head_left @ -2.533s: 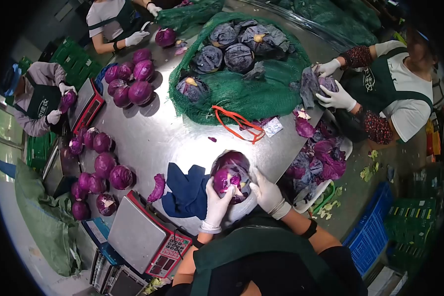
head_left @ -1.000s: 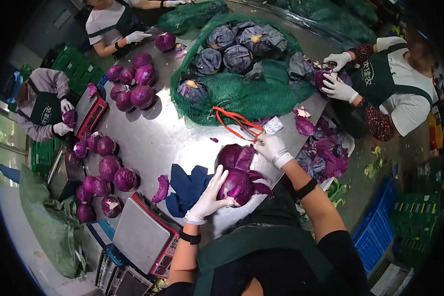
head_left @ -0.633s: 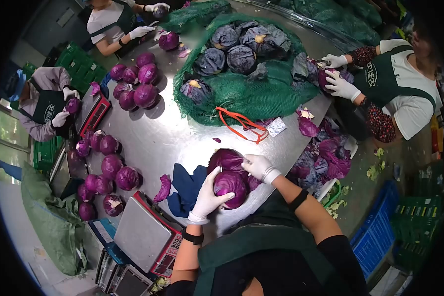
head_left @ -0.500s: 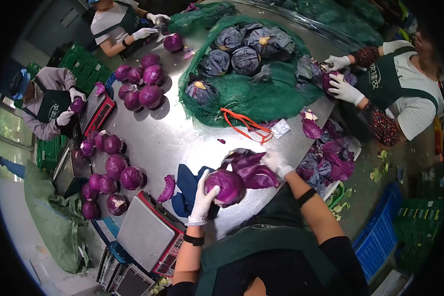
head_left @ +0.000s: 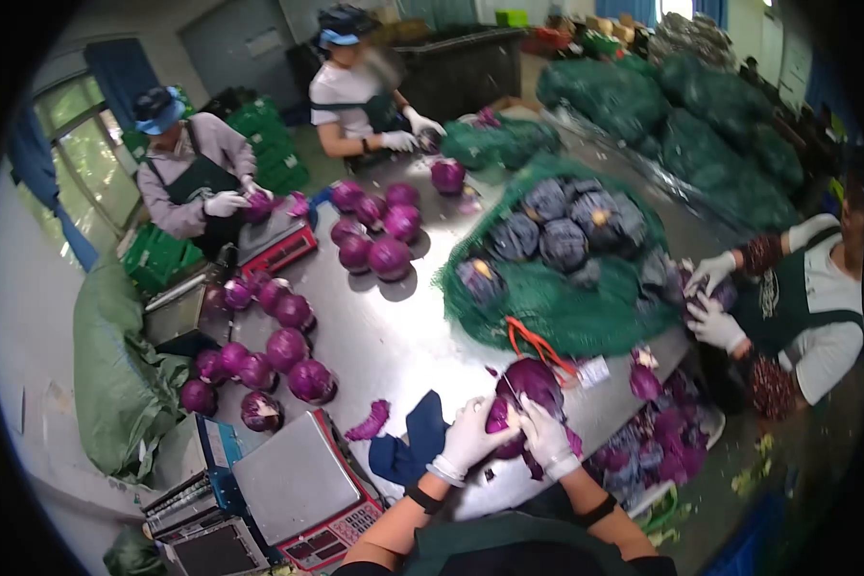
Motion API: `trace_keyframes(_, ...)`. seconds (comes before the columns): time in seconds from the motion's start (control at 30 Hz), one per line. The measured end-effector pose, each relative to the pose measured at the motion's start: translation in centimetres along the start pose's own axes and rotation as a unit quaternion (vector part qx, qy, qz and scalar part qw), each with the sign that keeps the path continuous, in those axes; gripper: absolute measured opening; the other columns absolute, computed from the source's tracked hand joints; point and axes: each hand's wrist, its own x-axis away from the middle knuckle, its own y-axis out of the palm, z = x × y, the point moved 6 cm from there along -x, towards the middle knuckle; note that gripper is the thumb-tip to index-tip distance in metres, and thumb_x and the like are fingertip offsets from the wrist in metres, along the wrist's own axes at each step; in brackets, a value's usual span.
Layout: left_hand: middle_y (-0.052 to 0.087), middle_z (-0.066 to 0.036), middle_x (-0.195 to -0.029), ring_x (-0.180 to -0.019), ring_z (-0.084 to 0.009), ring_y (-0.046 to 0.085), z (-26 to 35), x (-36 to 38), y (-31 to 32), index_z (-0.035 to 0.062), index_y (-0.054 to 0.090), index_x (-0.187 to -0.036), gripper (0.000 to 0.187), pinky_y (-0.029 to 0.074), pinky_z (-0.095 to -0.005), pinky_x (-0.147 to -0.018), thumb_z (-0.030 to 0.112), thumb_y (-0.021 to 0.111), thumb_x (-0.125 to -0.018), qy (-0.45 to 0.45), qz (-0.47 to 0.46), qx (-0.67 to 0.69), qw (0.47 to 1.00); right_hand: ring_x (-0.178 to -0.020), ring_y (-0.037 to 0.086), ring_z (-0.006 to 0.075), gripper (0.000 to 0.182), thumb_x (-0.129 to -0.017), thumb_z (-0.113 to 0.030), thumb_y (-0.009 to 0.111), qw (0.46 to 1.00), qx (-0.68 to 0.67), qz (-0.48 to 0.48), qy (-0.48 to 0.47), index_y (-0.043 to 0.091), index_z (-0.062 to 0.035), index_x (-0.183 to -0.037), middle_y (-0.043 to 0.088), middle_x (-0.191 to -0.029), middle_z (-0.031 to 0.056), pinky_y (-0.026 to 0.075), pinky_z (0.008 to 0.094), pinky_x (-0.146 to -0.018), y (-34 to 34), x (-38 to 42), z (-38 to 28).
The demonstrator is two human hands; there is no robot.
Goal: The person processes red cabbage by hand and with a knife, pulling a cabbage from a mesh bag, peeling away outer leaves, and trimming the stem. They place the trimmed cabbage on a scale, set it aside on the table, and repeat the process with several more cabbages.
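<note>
A red cabbage [head_left: 501, 415] is low over the near side of the metal table, between my two white-gloved hands. My left hand [head_left: 476, 437] wraps its near left side. My right hand [head_left: 547, 442] is closed at its right side, fingertips at a pale spot; whether they also pinch a leaf is hard to make out. Loose dark purple leaves [head_left: 536, 382] lie just beyond the cabbage, partly hidden by it and my fingers. A dark blue cloth [head_left: 422, 437] and a torn purple leaf [head_left: 370, 420] lie to the left of my left hand.
A green net [head_left: 586, 312] holds several unpeeled cabbages ahead, with an orange cord [head_left: 538, 346]. Peeled cabbages [head_left: 389, 257] stand at left. A scale [head_left: 298, 475] is near left; a leaf-filled bin [head_left: 658, 432] is at right. Three co-workers [head_left: 202, 178] handle cabbages around the table.
My right hand has come from the loose leaves on the right to the cabbage, beside my left hand. The view has tilted up, showing more of the room.
</note>
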Motion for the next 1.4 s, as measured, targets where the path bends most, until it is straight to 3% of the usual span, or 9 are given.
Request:
trace_keyframes(0.13,0.050,-0.023,-0.112,-0.104,-0.0386,0.052,0.5,0.3,1.3,0.0044,0.049,-0.129,0.081,0.049,-0.0441,-0.083,0.056,0.069,-0.069,-0.009,-0.018,-0.063,0.998,-0.097,0.061,0.0370,0.040,-0.094,-0.028,0.046,0.990,-0.002,-0.033,0.139,0.052,-0.0040,-0.126,0.061,-0.110,0.0230,0.049,0.0422,-0.084,0.4,0.2,2.6)
trace_keyframes(0.17,0.047,-0.023,-0.117,-0.107,-0.0394,0.050,0.3,0.5,1.9,0.0033,0.047,-0.130,0.082,0.048,-0.0444,-0.085,0.054,0.070,-0.070,-0.021,-0.013,-0.017,1.000,-0.053,0.063,0.0241,0.035,-0.096,-0.028,0.046,0.990,0.095,0.090,-0.060,0.054,-0.0071,-0.123,0.065,-0.087,0.0193,0.050,0.0353,-0.050,-0.7,-0.7,0.0)
trace_keyframes(0.27,0.046,-0.024,-0.120,-0.109,-0.0407,0.049,0.0,0.6,2.9,0.0028,0.044,-0.132,0.082,0.047,-0.0449,-0.088,0.052,0.069,-0.071,-0.011,0.014,0.008,1.000,-0.085,0.064,0.0377,0.033,-0.095,-0.031,0.045,0.949,-0.065,-0.081,0.299,0.057,-0.0121,-0.119,0.065,-0.093,0.0213,0.050,0.0450,-0.076,-0.7,-0.5,2.7)
trace_keyframes(0.4,0.044,-0.027,-0.123,-0.115,-0.0415,0.045,-0.7,0.6,2.9,0.0002,0.039,-0.135,0.084,0.040,-0.0438,-0.097,0.050,0.069,-0.074,-0.015,-0.011,0.042,0.999,-0.078,0.062,0.0421,0.029,-0.094,-0.035,0.046,0.994,0.062,0.003,0.088,0.058,-0.0112,-0.105,0.065,-0.087,0.0226,0.047,0.0527,-0.070,0.3,-1.8,4.4)
trace_keyframes(0.8,0.033,-0.013,-0.146,-0.136,-0.0376,0.026,0.0,6.0,-0.5,0.0116,0.041,-0.137,0.077,0.028,-0.0424,-0.110,0.027,0.077,-0.070,0.087,-0.158,0.111,0.977,-0.081,0.060,0.0436,0.031,-0.085,-0.036,0.056,0.974,0.078,0.000,0.213,0.056,-0.0049,-0.089,0.062,-0.084,0.0251,0.047,0.0514,-0.072,-0.5,-0.6,12.0)
trace_keyframes(1.0,0.046,-0.020,-0.130,-0.125,-0.0318,0.044,-4.1,8.2,-1.9,0.0037,0.045,-0.122,0.075,0.035,-0.0386,-0.105,0.025,0.085,-0.062,0.014,-0.049,0.250,0.967,-0.085,0.063,0.0369,0.036,-0.083,-0.036,0.060,0.946,0.169,-0.016,0.277,0.059,-0.0075,-0.105,0.066,-0.090,0.0186,0.049,0.0460,-0.075,-6.1,-0.8,9.7)
trace_keyframes(1.07,0.049,-0.018,-0.117,-0.110,-0.0307,0.053,-3.6,8.1,-2.9,0.0007,0.044,-0.118,0.079,0.041,-0.0369,-0.097,0.030,0.086,-0.059,-0.061,-0.001,0.217,0.974,-0.087,0.063,0.0349,0.042,-0.081,-0.037,0.062,0.965,0.214,0.120,0.091,0.058,-0.0095,-0.113,0.065,-0.097,0.0170,0.050,0.0431,-0.077,-7.2,-1.2,4.1)
trace_keyframes(1.13,0.050,-0.018,-0.110,-0.101,-0.0315,0.054,-2.4,7.6,-2.8,-0.0017,0.040,-0.124,0.082,0.043,-0.0369,-0.092,0.036,0.082,-0.064,-0.100,0.011,0.144,0.984,-0.087,0.063,0.0344,0.045,-0.080,-0.034,0.063,0.987,0.119,0.096,-0.054,0.057,-0.0098,-0.117,0.064,-0.102,0.0147,0.052,0.0407,-0.077,-4.1,-0.2,0.5)
trace_keyframes(1.4,0.048,-0.024,-0.128,-0.119,-0.0370,0.047,-2.7,6.6,-2.0,-0.0017,0.044,-0.129,0.073,0.038,-0.0402,-0.100,0.037,0.073,-0.074,0.008,-0.052,0.096,0.994,-0.073,0.065,0.0337,0.035,-0.082,-0.020,0.052,0.983,0.102,-0.151,0.034,0.058,-0.0132,-0.116,0.066,-0.091,0.0167,0.054,0.0434,-0.064,3.2,1.8,-3.6)
